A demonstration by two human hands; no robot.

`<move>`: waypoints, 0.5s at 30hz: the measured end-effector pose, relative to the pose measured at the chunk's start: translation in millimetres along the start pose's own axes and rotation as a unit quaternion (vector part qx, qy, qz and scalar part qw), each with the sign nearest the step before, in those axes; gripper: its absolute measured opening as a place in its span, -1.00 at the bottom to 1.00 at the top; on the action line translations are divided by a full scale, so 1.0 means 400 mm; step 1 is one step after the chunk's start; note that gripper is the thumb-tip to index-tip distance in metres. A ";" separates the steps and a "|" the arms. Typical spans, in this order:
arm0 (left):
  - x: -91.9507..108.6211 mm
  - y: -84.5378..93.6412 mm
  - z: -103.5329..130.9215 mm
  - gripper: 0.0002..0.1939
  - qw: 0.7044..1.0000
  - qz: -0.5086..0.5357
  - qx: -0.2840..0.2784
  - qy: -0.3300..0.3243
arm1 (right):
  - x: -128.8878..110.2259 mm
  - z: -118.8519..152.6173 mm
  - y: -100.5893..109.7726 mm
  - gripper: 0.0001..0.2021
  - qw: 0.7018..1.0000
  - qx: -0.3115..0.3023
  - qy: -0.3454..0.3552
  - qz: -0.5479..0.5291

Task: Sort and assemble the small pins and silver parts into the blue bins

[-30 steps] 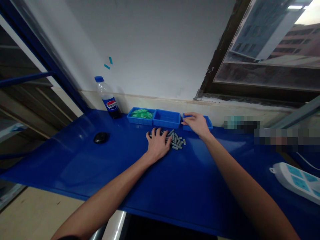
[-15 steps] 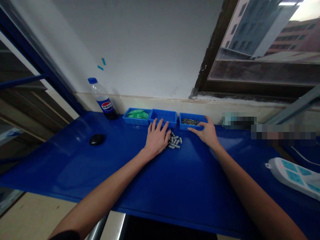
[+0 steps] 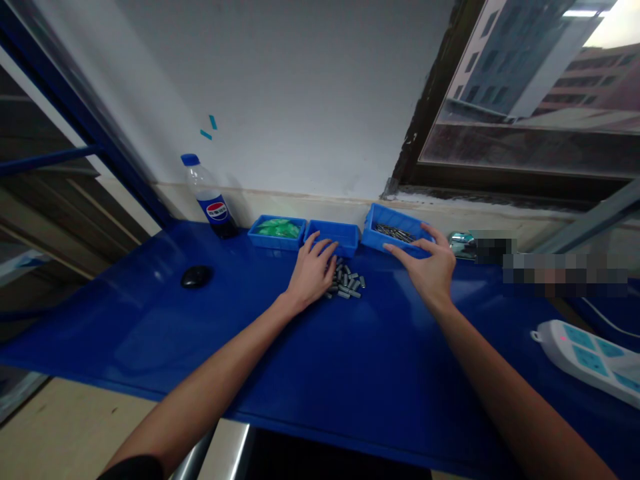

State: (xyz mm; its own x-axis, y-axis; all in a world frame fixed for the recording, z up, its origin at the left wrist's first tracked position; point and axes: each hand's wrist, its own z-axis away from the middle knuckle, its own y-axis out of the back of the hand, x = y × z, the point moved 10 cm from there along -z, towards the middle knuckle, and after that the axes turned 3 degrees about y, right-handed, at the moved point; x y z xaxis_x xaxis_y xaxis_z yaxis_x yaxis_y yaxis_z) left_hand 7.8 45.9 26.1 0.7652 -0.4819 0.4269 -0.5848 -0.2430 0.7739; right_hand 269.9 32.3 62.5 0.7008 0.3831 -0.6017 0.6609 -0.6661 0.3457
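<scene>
My right hand point(image 3: 427, 263) grips the right end of a blue bin point(image 3: 373, 239), which is tilted and holds thin metal pieces point(image 3: 395, 233). With its fingers apart, my left hand point(image 3: 313, 270) rests beside a pile of small grey cylinders point(image 3: 350, 283) and partly covers it. Its fingertips are near the front of an empty blue bin point(image 3: 333, 233). Left of that stands another blue bin point(image 3: 254, 239) with green items point(image 3: 280, 229) inside.
A cola bottle point(image 3: 215, 207) stands at the back left, with a black mouse-shaped object point(image 3: 196, 277) in front of it. On the right of the blue table point(image 3: 350, 373) lies a white power strip point(image 3: 575, 353). Behind are a wall and a window.
The right bin has been lifted at its right side and shifted slightly right, in my right hand's grip. My left hand has moved slightly, and more of the cylinders show.
</scene>
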 end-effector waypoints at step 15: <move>-0.116 -0.025 -0.011 -0.19 0.809 0.560 0.047 0.172 | -0.122 0.129 -0.239 -0.55 0.926 -0.211 -0.051 -0.308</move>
State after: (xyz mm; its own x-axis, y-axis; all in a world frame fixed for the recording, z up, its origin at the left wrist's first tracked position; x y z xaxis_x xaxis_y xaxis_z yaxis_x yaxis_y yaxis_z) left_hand -20.6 74.3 0.6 -0.2392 -0.1853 0.9531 -0.9687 0.1127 -0.2212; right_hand 158.6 43.9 21.7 0.1406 0.5305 -0.8359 0.9882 -0.0230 0.1516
